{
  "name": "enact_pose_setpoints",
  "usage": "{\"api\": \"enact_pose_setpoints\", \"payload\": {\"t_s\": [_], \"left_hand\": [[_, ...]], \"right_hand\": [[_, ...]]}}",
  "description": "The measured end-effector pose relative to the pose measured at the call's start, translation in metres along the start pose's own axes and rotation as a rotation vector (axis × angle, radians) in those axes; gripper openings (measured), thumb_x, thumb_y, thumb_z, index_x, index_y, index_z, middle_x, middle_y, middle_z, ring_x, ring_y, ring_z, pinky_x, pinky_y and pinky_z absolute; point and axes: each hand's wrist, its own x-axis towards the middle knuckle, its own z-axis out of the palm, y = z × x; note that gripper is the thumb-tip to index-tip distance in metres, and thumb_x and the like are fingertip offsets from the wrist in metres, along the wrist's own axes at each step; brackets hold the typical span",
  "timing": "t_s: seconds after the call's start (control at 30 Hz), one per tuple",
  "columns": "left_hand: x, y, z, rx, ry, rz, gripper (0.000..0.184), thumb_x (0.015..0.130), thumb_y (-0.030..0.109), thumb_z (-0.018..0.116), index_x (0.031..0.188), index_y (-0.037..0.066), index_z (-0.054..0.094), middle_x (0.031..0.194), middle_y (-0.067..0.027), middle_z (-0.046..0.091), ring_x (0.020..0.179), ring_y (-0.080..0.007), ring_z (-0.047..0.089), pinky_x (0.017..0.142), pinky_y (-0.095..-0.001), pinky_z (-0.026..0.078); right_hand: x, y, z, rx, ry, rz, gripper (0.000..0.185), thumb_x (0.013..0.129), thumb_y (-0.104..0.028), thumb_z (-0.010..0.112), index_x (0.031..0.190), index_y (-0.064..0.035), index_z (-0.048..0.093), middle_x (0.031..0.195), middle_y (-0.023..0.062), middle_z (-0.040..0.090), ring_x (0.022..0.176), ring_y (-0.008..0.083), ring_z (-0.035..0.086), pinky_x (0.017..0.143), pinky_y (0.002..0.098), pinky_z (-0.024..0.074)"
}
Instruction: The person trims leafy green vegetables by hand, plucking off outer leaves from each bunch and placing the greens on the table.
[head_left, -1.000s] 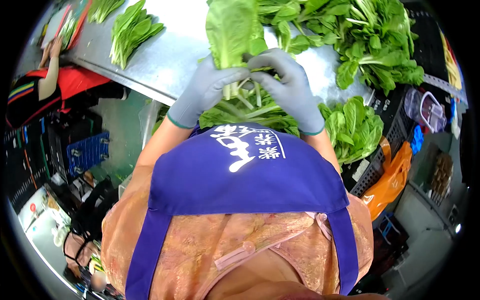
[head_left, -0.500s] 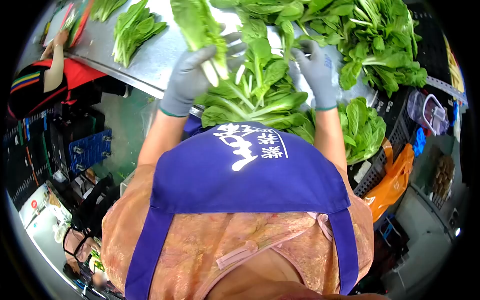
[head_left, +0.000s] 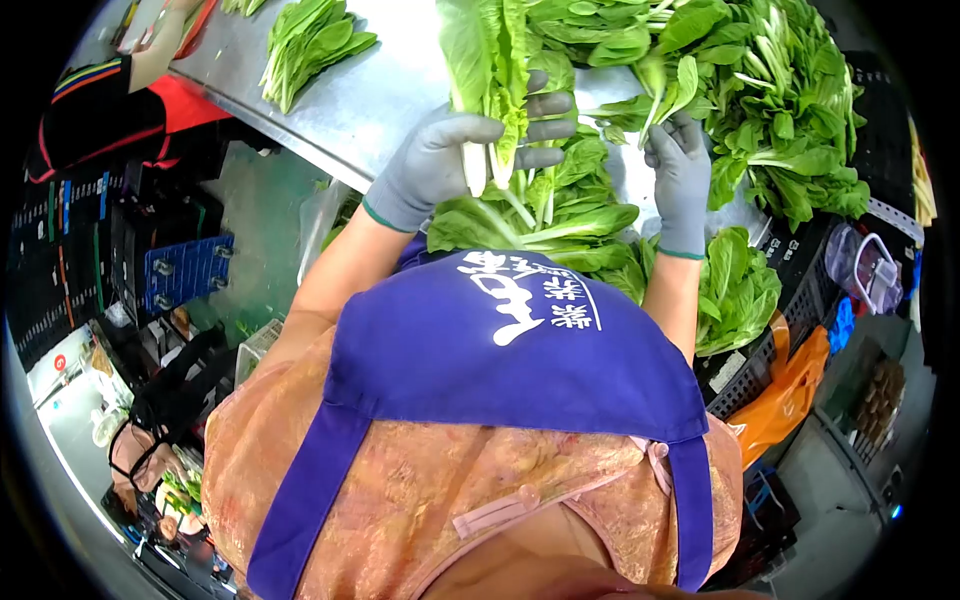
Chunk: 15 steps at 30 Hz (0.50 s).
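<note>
1. A produce-packing room or the back of a shop is indicated; which cannot be told.
2. Leafy greens [head_left: 800,110] are heaped on a metal table [head_left: 350,110].
3. Black crates [head_left: 50,280] are stacked beside a green floor [head_left: 262,205].
4. A printed apron [head_left: 510,375] is worn, and a second person [head_left: 105,118] is seen near the table.

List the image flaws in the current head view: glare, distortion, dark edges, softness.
Head view: whitish glare washes out part of the silvery metal tabletop; head view: fisheye-like bending, with rounded black borders at the corners; head view: small green leafy clutter at lower left is soft; head view: gray-gloved left hand and gray-gloved right hand look reasonably sharp.
</note>
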Motion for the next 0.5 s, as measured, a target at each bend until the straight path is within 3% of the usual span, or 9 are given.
{"api": "enact_pose_setpoints", "payload": {"t_s": [0.1, 0.13, 0.23, 0.3, 0.33, 0.4, 0.5], "left_hand": [[-0.002, 0.001, -0.006, 0.113, 0.097, -0.002, 0.055, 0.090, -0.001, 0.048, 0.144, 0.003, 0.040, 0.145, -0.0276, 0.042, 0.127, -0.0374, 0.052, 0.103, -0.0478, 0.047], [-0.001, 0.001, -0.007, 0.173, 0.117, -0.008, 0.045, 0.091, -0.001, 0.051, 0.135, 0.004, 0.047, 0.141, -0.0263, 0.046, 0.119, -0.0309, 0.058, 0.098, -0.0428, 0.050], [0.002, -0.005, -0.007, 0.183, 0.137, 0.047, 0.028, 0.093, 0.002, 0.057, 0.121, 0.004, 0.052, 0.130, -0.0210, 0.054, 0.098, -0.0217, 0.064, 0.087, -0.0365, 0.054], [0.001, -0.008, 0.005, 0.572, 0.200, 0.089, 0.029, 0.093, 0.003, 0.059, 0.121, 0.003, 0.052, 0.127, -0.0192, 0.056, 0.097, -0.0211, 0.065, 0.088, -0.0356, 0.054], [0.002, -0.008, 0.009, 0.767, 0.235, 0.113, 0.029, 0.094, 0.004, 0.060, 0.121, 0.002, 0.052, 0.126, -0.0182, 0.058, 0.096, -0.0209, 0.065, 0.088, -0.0352, 0.055], [0.005, -0.012, 0.008, 0.607, 0.271, 0.103, 0.032, 0.094, 0.007, 0.062, 0.123, -0.001, 0.053, 0.122, -0.0159, 0.062, 0.100, -0.0214, 0.066, 0.092, -0.0358, 0.054], [0.009, -0.016, 0.015, 0.469, 0.280, 0.111, 0.035, 0.094, 0.009, 0.064, 0.126, -0.004, 0.054, 0.119, -0.0151, 0.064, 0.104, -0.0218, 0.066, 0.094, -0.0359, 0.053]], "right_hand": [[-0.012, -0.025, 0.004, 0.029, -0.088, 0.021, 0.026, 0.090, -0.008, 0.063, 0.115, 0.0003, 0.055, 0.093, 0.0048, 0.060, 0.074, 0.0097, 0.052, 0.066, 0.0235, 0.0424], [-0.016, -0.026, 0.007, 0.246, -0.157, 0.007, 0.030, 0.091, -0.007, 0.063, 0.119, 0.0010, 0.055, 0.093, 0.0058, 0.060, 0.073, 0.0104, 0.051, 0.065, 0.0233, 0.0419], [-0.023, -0.034, 0.022, 0.359, -0.238, 0.018, 0.033, 0.090, -0.007, 0.064, 0.121, 0.0017, 0.055, 0.092, 0.0058, 0.060, 0.072, 0.0110, 0.053, 0.065, 0.0233, 0.0421], [-0.031, -0.041, 0.035, 0.410, -0.253, 0.022, 0.028, 0.089, -0.008, 0.065, 0.114, 0.0018, 0.058, 0.087, 0.0060, 0.063, 0.070, 0.0109, 0.055, 0.063, 0.0237, 0.0434], [-0.033, -0.043, 0.039, 0.333, -0.263, 0.023, 0.031, 0.090, -0.007, 0.064, 0.118, 0.0018, 0.056, 0.089, 0.0055, 0.062, 0.071, 0.0107, 0.055, 0.064, 0.0235, 0.0433], [-0.037, -0.047, 0.046, 0.179, -0.285, 0.022, 0.037, 0.091, -0.007, 0.061, 0.126, 0.0018, 0.053, 0.091, 0.0044, 0.060, 0.074, 0.0103, 0.054, 0.065, 0.0231, 0.0430], [-0.039, -0.050, 0.057, 0.173, -0.296, 0.042, 0.032, 0.091, -0.008, 0.063, 0.120, 0.0031, 0.055, 0.087, 0.0050, 0.063, 0.070, 0.0096, 0.055, 0.064, 0.0233, 0.0445]]}}
